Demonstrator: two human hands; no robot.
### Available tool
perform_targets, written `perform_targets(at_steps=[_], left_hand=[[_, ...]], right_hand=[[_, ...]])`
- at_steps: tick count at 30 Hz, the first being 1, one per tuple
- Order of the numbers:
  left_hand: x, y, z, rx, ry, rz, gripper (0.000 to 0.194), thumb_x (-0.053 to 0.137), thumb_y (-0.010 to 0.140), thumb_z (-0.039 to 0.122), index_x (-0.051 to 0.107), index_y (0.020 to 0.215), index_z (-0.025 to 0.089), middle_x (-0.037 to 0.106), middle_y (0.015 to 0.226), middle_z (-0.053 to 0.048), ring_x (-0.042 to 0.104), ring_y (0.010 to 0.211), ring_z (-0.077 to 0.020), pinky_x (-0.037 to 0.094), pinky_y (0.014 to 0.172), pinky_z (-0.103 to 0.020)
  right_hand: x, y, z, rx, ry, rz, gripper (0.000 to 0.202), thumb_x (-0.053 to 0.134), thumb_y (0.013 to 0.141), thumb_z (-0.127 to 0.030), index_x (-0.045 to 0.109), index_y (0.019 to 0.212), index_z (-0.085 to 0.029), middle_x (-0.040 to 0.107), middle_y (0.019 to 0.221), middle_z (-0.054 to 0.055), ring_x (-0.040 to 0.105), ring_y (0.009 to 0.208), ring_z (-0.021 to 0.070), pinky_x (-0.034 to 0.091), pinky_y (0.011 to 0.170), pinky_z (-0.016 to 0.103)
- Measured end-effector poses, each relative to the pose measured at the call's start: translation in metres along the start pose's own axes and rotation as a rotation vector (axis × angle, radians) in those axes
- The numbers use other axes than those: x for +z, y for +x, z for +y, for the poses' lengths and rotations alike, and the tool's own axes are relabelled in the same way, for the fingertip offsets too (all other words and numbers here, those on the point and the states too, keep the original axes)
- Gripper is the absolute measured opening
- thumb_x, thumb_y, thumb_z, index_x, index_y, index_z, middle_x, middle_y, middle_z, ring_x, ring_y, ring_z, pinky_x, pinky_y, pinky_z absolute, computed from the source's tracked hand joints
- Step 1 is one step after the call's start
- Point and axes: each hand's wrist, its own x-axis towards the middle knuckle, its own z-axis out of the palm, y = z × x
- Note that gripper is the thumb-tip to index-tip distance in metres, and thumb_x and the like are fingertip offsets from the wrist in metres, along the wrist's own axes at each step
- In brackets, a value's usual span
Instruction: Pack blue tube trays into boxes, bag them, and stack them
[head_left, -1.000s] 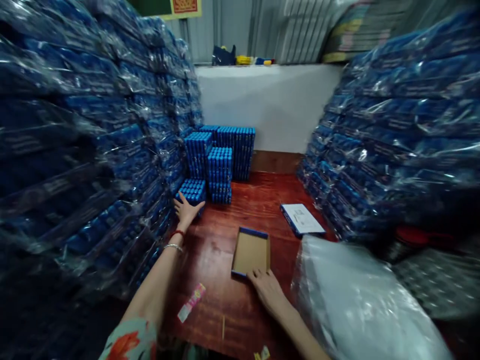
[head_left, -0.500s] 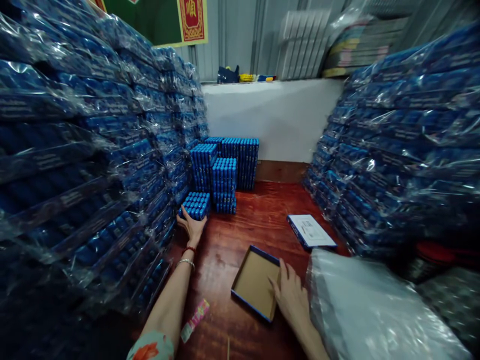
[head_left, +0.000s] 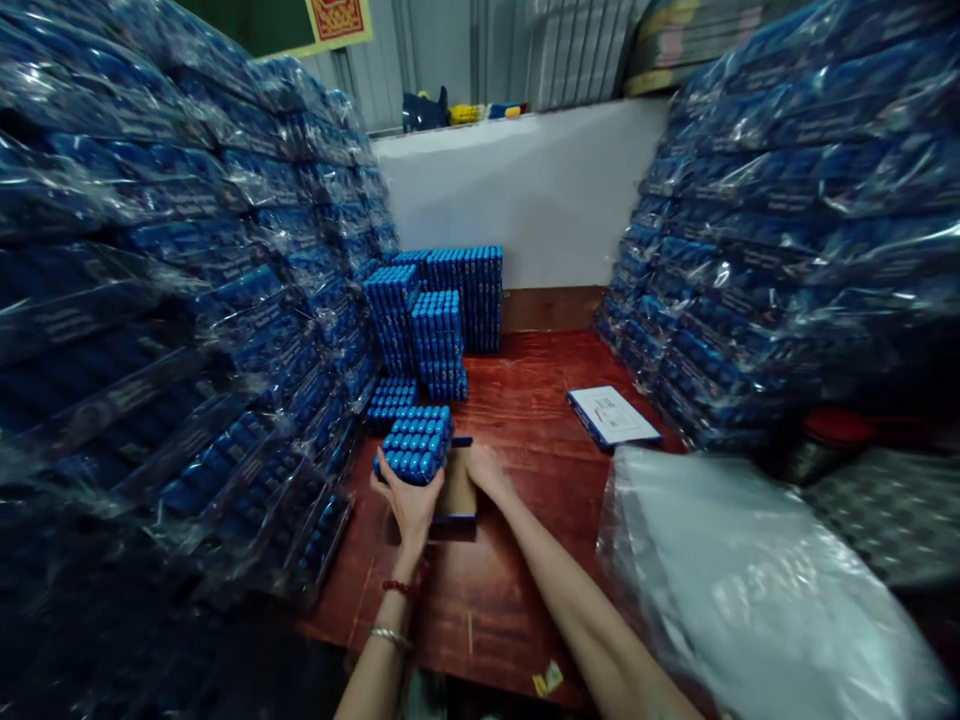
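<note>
My left hand is wrapped round a block of blue cylinders, packed tightly in rows with their rounded ends up. The block is held over the left side of a shallow cardboard tray with a brown inside and dark blue rim, hiding part of it. My right hand has its fingers closed at the tray's right side. Just behind the held block stands another low block of blue cylinders, and taller stacks of the same cylinders rise beyond it.
Plastic-wrapped blue packs make high walls at left and right. A blue-edged box lid with a white face lies right of centre on the red-brown table. Clear plastic bags and a red-lidded jar are nearer on the right.
My left hand has lifted the block of cylinders and brought it nearer and right, over the tray. My right hand has shifted the tray left and away from me. The view has tilted down.
</note>
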Motion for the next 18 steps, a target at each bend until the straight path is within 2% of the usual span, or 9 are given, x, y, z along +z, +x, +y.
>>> perform_targets(at_steps=[2, 5, 8, 11, 15, 17, 18], left_hand=[[0.000, -0.026, -0.004, 0.070, 0.099, -0.007, 0.108, 0.075, 0.062, 0.041, 0.012, 0.146, 0.019, 0.020, 0.134, -0.018, 0.030, 0.128, -0.0390, 0.032, 0.106, -0.051], [-0.001, -0.056, -0.012, 0.173, 0.244, -0.016, 0.102, 0.071, 0.066, 0.045, 0.014, 0.146, 0.014, 0.020, 0.135, -0.021, 0.031, 0.126, -0.0405, 0.034, 0.103, -0.054], [-0.007, -0.073, -0.017, 0.237, 0.310, -0.087, 0.100, 0.066, 0.070, 0.051, 0.015, 0.146, 0.010, 0.020, 0.135, -0.024, 0.032, 0.126, -0.0414, 0.038, 0.099, -0.054], [-0.020, -0.085, -0.021, 0.308, 0.324, -0.186, 0.105, 0.062, 0.070, 0.061, 0.013, 0.146, 0.007, 0.022, 0.136, -0.027, 0.032, 0.127, -0.0413, 0.038, 0.098, -0.054], [-0.045, -0.099, -0.030, 0.369, 0.403, -0.395, 0.116, 0.064, 0.061, 0.070, 0.012, 0.147, 0.012, 0.028, 0.139, -0.027, 0.035, 0.126, -0.0427, 0.026, 0.099, -0.067], [-0.057, -0.097, -0.036, 0.368, 0.360, -0.540, 0.112, 0.065, 0.062, 0.069, 0.016, 0.147, 0.015, 0.036, 0.138, -0.023, 0.039, 0.124, -0.0400, 0.023, 0.101, -0.066], [-0.062, -0.093, -0.039, 0.348, 0.303, -0.610, 0.104, 0.063, 0.066, 0.067, 0.020, 0.146, 0.016, 0.042, 0.136, -0.021, 0.042, 0.124, -0.0373, 0.021, 0.104, -0.064]], right_hand=[[0.008, 0.000, -0.002, -0.005, 0.099, 0.009, 0.031, 0.035, 0.091, -0.016, 0.052, 0.116, -0.011, 0.066, 0.107, 0.017, 0.063, 0.101, 0.0220, 0.046, 0.078, 0.026], [0.022, -0.018, 0.010, 0.005, 0.209, 0.047, 0.037, 0.024, 0.096, -0.026, 0.050, 0.119, -0.013, 0.065, 0.113, 0.014, 0.064, 0.101, 0.0205, 0.047, 0.077, 0.026], [0.030, -0.045, 0.029, 0.010, 0.283, 0.091, 0.039, 0.021, 0.096, -0.030, 0.049, 0.120, -0.015, 0.064, 0.113, 0.013, 0.063, 0.101, 0.0203, 0.047, 0.078, 0.027], [0.033, -0.067, 0.047, 0.021, 0.330, 0.111, 0.035, 0.026, 0.093, -0.023, 0.048, 0.119, -0.014, 0.067, 0.103, 0.013, 0.065, 0.096, 0.0204, 0.047, 0.076, 0.027], [0.028, -0.084, 0.072, 0.047, 0.357, 0.140, 0.043, 0.030, 0.088, -0.016, 0.037, 0.131, -0.012, 0.067, 0.102, 0.013, 0.064, 0.092, 0.0212, 0.046, 0.079, 0.030], [0.023, -0.086, 0.084, 0.008, 0.365, 0.150, 0.051, 0.032, 0.085, -0.012, 0.031, 0.137, -0.012, 0.067, 0.100, 0.012, 0.064, 0.089, 0.0203, 0.046, 0.080, 0.031], [0.020, -0.087, 0.090, -0.027, 0.370, 0.147, 0.054, 0.033, 0.084, -0.010, 0.030, 0.138, -0.012, 0.068, 0.095, 0.010, 0.064, 0.084, 0.0195, 0.046, 0.079, 0.031]])
